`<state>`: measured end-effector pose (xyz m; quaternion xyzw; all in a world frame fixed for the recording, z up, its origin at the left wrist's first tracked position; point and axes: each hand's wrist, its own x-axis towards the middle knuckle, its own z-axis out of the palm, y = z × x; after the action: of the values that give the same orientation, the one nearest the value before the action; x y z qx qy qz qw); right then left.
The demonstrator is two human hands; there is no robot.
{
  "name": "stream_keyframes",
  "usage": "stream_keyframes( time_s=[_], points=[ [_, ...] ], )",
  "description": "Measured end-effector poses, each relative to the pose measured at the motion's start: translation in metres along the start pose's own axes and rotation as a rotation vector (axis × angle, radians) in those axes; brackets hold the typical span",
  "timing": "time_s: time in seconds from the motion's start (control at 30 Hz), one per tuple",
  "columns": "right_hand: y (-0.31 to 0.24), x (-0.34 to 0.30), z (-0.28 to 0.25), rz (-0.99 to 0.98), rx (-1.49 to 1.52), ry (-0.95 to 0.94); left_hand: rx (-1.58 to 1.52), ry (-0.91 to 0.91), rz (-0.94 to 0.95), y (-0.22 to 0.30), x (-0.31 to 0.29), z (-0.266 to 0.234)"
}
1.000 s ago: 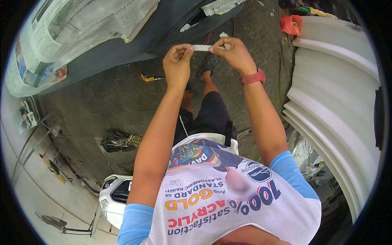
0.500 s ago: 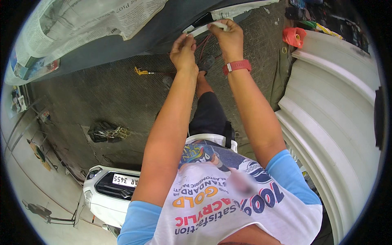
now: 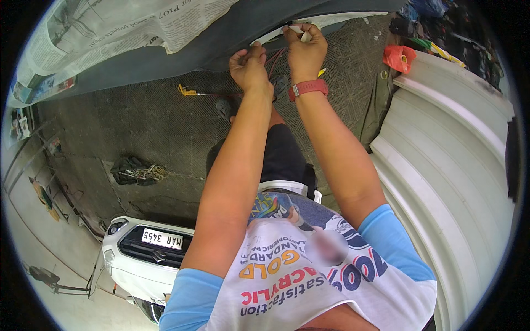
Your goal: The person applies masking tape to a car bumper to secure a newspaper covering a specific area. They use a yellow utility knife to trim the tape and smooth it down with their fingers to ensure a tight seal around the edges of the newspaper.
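Observation:
A white strip of tape point(image 3: 270, 36) runs between my two hands along the lower edge of a dark grey car panel point(image 3: 221, 41). My left hand point(image 3: 250, 67) is closed in a pinch at the strip's near-left end, its fingertips close to the panel. My right hand point(image 3: 306, 52), with a red watch on the wrist, grips a pale roll of tape point(image 3: 305, 37), partly hidden by the fingers. Whether the whole strip touches the panel I cannot tell. White masking paper point(image 3: 348, 19) continues along the edge to the right of my right hand.
Newspaper point(image 3: 127, 27) covers the panel at upper left. A yellow-handled tool point(image 3: 189, 91) lies on the dark textured floor. Ribbed white sheeting point(image 3: 441, 127) stands at right, beside a red plastic bag point(image 3: 398, 58). Behind at lower left are a black bundle point(image 3: 135, 171) and a white car point(image 3: 132, 270).
Both hands have shifted slightly, the right one to the left and down at the wrist. The strip between them now sits closer along the panel's edge and looks shorter.

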<state>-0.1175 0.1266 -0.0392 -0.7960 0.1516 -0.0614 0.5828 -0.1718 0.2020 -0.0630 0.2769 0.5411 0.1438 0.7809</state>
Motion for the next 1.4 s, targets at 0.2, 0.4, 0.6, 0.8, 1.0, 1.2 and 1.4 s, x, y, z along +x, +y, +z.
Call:
stream_keyframes(
  time_s=[0.2,0.4,0.6,0.8,1.0,1.2,1.4],
  points=[
    [-0.005,-0.001,0.005,-0.057,-0.045,0.030,-0.013,0.025,-0.003,0.001,-0.001,0.002],
    [-0.005,0.000,0.009,-0.078,-0.111,0.066,-0.032,0.033,-0.019,0.000,0.001,0.003],
    [0.008,0.006,0.008,-0.078,-0.132,0.062,-0.038,0.089,-0.010,-0.004,0.002,0.006],
    [0.001,0.005,0.006,-0.052,-0.173,0.055,-0.002,0.086,-0.034,0.002,0.001,0.006],
    [0.004,0.004,0.004,-0.051,-0.114,0.034,0.807,-0.057,0.440,0.006,-0.010,-0.021],
    [0.002,0.004,0.004,-0.073,-0.145,0.041,1.276,-0.594,1.166,0.017,-0.009,-0.048],
    [0.001,0.000,0.006,-0.105,-0.165,0.049,1.455,-0.667,1.263,0.025,-0.006,-0.049]
  ],
)
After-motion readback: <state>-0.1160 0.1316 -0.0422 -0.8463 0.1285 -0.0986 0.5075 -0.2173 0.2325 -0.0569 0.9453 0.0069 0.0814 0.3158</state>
